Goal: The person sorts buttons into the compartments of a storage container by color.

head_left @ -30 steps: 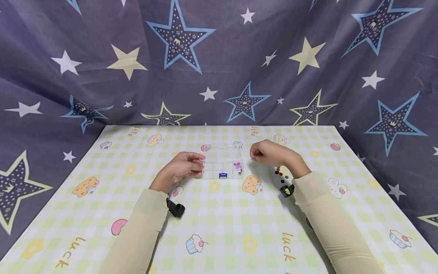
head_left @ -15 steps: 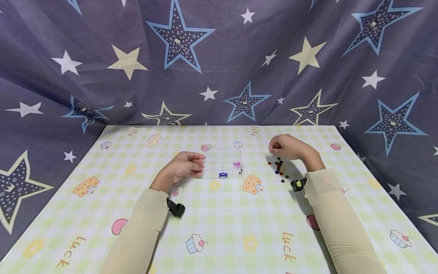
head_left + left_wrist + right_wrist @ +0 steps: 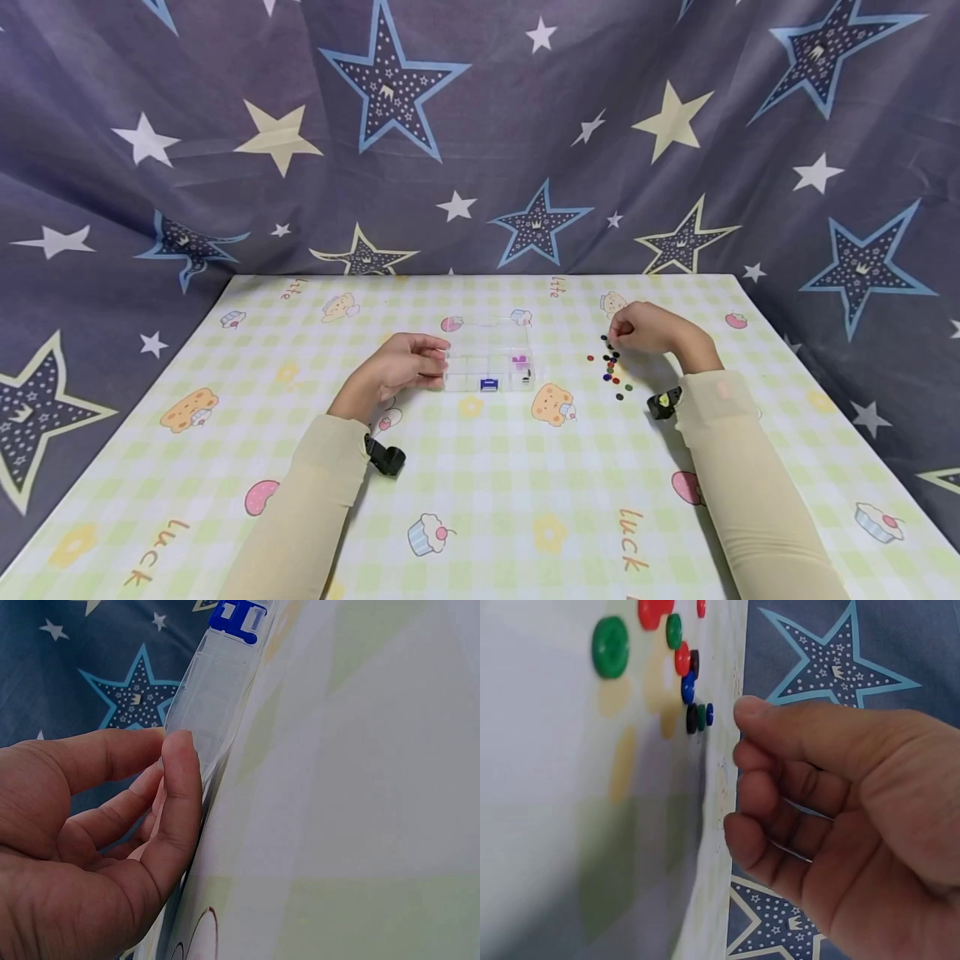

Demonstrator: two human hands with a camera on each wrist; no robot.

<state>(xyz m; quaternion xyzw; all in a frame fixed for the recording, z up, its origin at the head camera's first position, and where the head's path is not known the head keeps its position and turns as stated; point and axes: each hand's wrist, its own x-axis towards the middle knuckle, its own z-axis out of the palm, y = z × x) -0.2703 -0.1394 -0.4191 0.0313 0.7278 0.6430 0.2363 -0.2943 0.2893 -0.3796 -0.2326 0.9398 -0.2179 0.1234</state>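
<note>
Head view first: left hand (image 3: pixel 405 364) rests at the left short end of a clear compartment box (image 3: pixel 491 358), fingertips touching its wall, thumb on the near side. The box lies with its long axis running left to right across the checked tablecloth (image 3: pixel 480 500), a blue latch (image 3: pixel 489 383) on its near edge and a purple piece (image 3: pixel 519 360) inside a right-hand compartment. Right hand (image 3: pixel 648 327) sits well to the right of the box, fingers curled, just beside a scatter of small coloured buttons (image 3: pixel 613 368) that lies toward the box from the hand and slightly nearer the person (so this hand is by far the closer one to them).

Left wrist view: thumb and fingers (image 3: pixel 180 795) pinch the box's end wall (image 3: pixel 214 682), the blue latch (image 3: pixel 237 616) farther along its edge.

Right wrist view: the right hand (image 3: pixel 832 825) is loosely curled with its thumb laid over the fingers, and nothing shows between them; whether a button is pinched there I cannot tell. The buttons (image 3: pixel 682 667) lie just beyond the fingertips, green, red, blue and black.
</note>
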